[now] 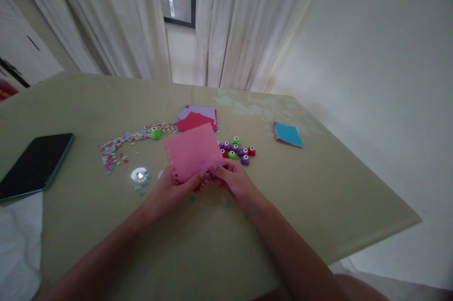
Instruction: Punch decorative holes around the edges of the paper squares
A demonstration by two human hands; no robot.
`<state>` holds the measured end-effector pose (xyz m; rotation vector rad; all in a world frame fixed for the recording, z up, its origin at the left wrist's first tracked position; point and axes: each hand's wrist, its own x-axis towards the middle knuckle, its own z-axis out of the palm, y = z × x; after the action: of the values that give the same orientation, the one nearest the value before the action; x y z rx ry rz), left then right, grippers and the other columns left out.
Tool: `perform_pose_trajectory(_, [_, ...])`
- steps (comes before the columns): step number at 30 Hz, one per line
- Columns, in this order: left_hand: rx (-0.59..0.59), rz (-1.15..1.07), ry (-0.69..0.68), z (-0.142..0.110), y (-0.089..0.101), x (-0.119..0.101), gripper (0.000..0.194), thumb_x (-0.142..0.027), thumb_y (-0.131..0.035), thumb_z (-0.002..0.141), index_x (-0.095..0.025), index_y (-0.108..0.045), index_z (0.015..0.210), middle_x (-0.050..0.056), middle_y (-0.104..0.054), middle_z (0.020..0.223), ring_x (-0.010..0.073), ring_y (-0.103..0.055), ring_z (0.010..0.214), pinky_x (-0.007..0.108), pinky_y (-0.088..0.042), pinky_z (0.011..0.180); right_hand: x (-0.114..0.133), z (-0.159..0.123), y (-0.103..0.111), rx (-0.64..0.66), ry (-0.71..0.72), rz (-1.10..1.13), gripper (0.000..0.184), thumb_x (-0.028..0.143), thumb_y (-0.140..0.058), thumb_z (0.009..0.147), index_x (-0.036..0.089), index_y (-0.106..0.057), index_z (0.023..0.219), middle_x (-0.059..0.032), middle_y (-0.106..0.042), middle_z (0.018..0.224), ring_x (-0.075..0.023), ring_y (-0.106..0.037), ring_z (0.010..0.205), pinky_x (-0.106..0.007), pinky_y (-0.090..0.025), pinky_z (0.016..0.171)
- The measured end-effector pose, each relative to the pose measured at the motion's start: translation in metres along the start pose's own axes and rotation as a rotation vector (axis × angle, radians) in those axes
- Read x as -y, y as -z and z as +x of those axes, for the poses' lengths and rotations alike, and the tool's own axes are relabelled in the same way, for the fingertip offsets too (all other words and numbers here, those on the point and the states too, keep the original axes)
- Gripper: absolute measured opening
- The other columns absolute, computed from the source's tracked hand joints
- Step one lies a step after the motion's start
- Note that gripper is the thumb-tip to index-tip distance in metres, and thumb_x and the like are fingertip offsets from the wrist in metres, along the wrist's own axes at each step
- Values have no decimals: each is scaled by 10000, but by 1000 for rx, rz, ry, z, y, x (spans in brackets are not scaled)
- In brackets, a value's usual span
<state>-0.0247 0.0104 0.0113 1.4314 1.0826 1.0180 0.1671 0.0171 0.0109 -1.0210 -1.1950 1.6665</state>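
A sheet of pink paper [194, 150] is held up over the table between both my hands. Small notches and holes run along its left edge and lower left corner. My left hand [173, 192] pinches the bottom edge, thumb on top. My right hand [235, 180] grips the lower right corner, its thumb pressed on the paper. Something small and purple [211, 175] shows at the sheet's bottom edge between the hands, mostly hidden. Just beyond my right hand sits a cluster of small purple, green and red one-eyed figures [235, 148], partly covered by the sheet.
Colourful paper confetti [123, 138] curves across the left, with a green one-eyed figure [155, 133] on it. Red and lilac papers [198, 119] lie behind the sheet. A blue-topped stack [288, 134] lies right; a black tablet [35, 164] and shiny disc [139, 174] lie left.
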Motion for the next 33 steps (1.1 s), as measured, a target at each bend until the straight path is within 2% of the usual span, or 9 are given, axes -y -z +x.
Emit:
perform_pose_trajectory(7, [-8,-27,50,-1,-2,-3,308,-484,-786,840,-180,-771,797,59,-781,696,197,-726,585,285,-612,555,0,0,-3,39,16,24,514,682,-853,772,191,-705,729,-25,-682,728,-175,-619,692,-305,-489,675])
perform_pose_trajectory(13, [-33,-5,61,-3,-1,-3,302,-483,-775,830,-184,-768,792,51,-764,668,208,-721,585,295,-607,556,4,0,1,-42,50,-18,518,674,-839,789,179,-695,749,-2,-637,668,-105,-459,538,-256,-318,511])
perform_pose_trajectory(16, [-67,11,52,-2,1,-3,295,-478,-763,836,-184,-776,805,62,-782,703,216,-733,613,302,-614,583,10,0,10,-166,146,-48,481,645,-852,790,207,-678,891,30,-614,682,-111,-483,554,-245,-341,520])
perform_pose_trajectory(20, [-81,27,32,-1,1,-5,310,-482,-739,853,-186,-779,771,65,-778,695,219,-735,625,301,-610,600,17,1,26,-417,397,-500,331,525,-795,893,212,-734,981,-29,-684,845,-171,-613,738,-291,-470,677])
perform_pose_trajectory(22, [-87,28,9,0,1,-5,323,-484,-718,866,-187,-775,755,57,-762,670,211,-721,607,295,-597,591,19,2,34,-465,484,-746,269,466,-739,947,213,-780,1027,-73,-715,965,-208,-656,873,-334,-501,804])
perform_pose_trajectory(25, [-134,31,-26,1,2,-2,353,-496,-689,877,-185,-764,730,45,-730,630,195,-692,577,282,-572,574,19,1,42,-446,448,-868,290,474,-724,964,203,-766,1058,-46,-716,861,-194,-641,768,-318,-482,743])
perform_pose_trajectory(28, [-209,54,-29,2,3,0,367,-509,-680,874,-183,-755,723,32,-702,605,184,-669,566,269,-542,558,21,-1,48,-385,354,-989,303,489,-732,968,191,-705,921,17,-634,685,-154,-550,614,-286,-383,627])
perform_pose_trajectory(31, [-260,84,-19,3,4,1,373,-516,-670,871,-188,-739,706,24,-685,588,179,-653,561,264,-518,545,24,-3,55,-259,286,-1206,292,432,-728,985,185,-664,842,21,-618,691,-151,-529,630,-286,-320,625])
perform_pose_trajectory(33, [-268,86,-11,2,3,1,372,-517,-664,865,-190,-737,704,22,-679,581,178,-647,553,264,-511,539,23,-2,60,-198,252,-1316,266,375,-749,975,181,-662,815,3,-640,737,-166,-558,689,-289,-327,649])
